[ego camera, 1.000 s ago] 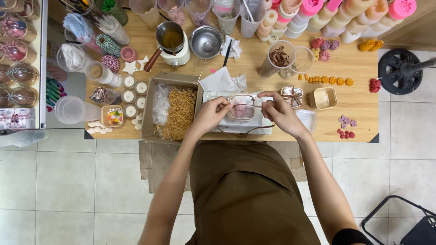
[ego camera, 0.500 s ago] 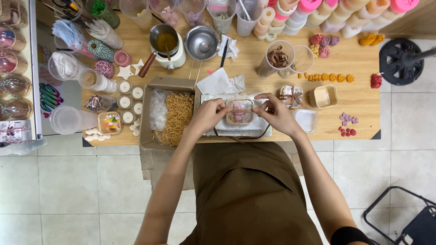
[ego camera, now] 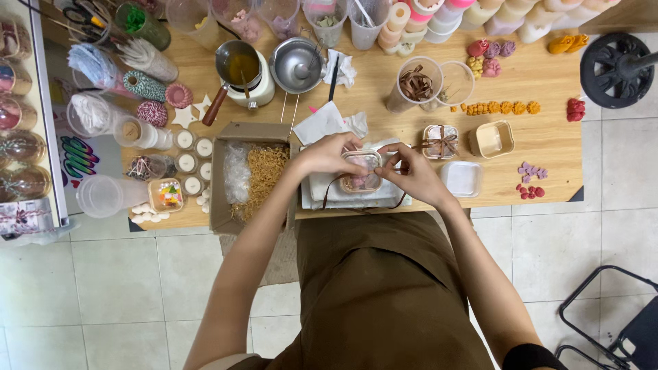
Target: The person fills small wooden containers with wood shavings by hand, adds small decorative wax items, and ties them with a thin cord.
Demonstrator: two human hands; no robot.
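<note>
A small clear lidded box [ego camera: 362, 173] with pink pieces inside rests on a white cloth [ego camera: 321, 190] at the near edge of the wooden table [ego camera: 548, 147]. My left hand [ego camera: 327, 154] is curled over the box's far left corner, pinching a thin brown ribbon [ego camera: 332, 186] that loops around the box and trails toward me. My right hand [ego camera: 406, 171] pinches the same ribbon at the box's right side, fingertips close to the left hand's.
A cardboard box [ego camera: 251, 177] of straw-like filler sits left of the cloth. A ribbon-tied clear box [ego camera: 439, 142], a tan tray [ego camera: 491, 139] and an empty clear box [ego camera: 461, 179] lie to the right. A pot [ego camera: 239, 65], cups, twine spools and small candles crowd the back and left.
Both hands have moved closer together over the small box, the left sliding up over its far corner. The ribbon is now drawn across the lid. The view has shifted slightly.
</note>
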